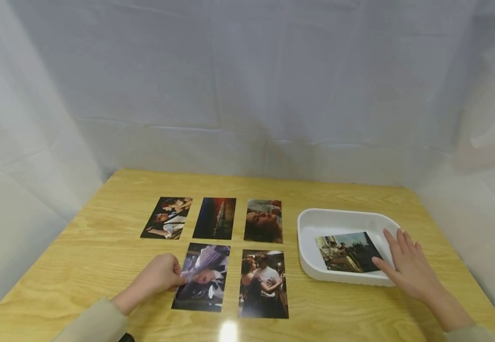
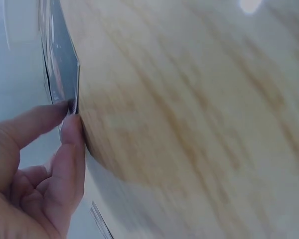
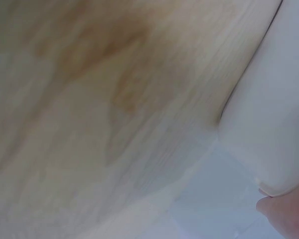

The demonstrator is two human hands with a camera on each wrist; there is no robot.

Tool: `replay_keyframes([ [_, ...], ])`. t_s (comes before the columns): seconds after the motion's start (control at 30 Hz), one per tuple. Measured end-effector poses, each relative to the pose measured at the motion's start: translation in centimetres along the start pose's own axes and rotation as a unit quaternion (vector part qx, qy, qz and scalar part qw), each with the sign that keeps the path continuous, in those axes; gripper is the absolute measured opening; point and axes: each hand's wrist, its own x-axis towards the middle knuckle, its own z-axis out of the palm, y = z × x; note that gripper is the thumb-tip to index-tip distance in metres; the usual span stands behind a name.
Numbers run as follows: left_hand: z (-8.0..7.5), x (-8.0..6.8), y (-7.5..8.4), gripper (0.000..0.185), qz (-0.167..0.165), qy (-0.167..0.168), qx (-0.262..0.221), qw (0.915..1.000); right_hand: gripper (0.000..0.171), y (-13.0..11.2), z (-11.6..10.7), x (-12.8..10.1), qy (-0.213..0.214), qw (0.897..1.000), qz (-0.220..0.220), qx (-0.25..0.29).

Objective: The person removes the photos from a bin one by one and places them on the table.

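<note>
Lower left of the head view: the left hand (image 1: 159,275) pinches the near-left photo (image 1: 202,278) by its left edge, lifting it off the wooden table (image 1: 102,256) where four other prints lie flat in two rows. At lower right, the right hand (image 1: 405,266), fingers straight, rests on the white tray (image 1: 316,218), seemingly steadying it; one photo in the tray (image 1: 347,251) lies just beside the fingertips.

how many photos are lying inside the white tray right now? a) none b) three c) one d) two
c, since the head view shows a single photo lying in the white tray, with the right hand resting at its edge.
</note>
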Motion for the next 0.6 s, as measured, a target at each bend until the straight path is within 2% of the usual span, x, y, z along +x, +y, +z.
replay_keyframes([
  [0.1, -0.11, 0.11, 0.04, 0.022, -0.009, -0.003, -0.004, 0.9999, 0.072, -0.05, -0.03, 0.04, -0.005, 1.000, 0.002, 0.001],
  [0.43, -0.10, 0.31, -0.15, 0.023, -0.006, -0.006, 0.014, 0.9999, 0.073, -0.09, -0.02, 0.09, -0.009, 1.000, 0.004, 0.002],
  [0.6, -0.17, 0.61, 0.67, 0.025, 0.026, 0.011, 0.034, 0.9990, 0.073, -0.04, -0.06, 0.05, -0.009, 1.000, 0.006, 0.002],
])
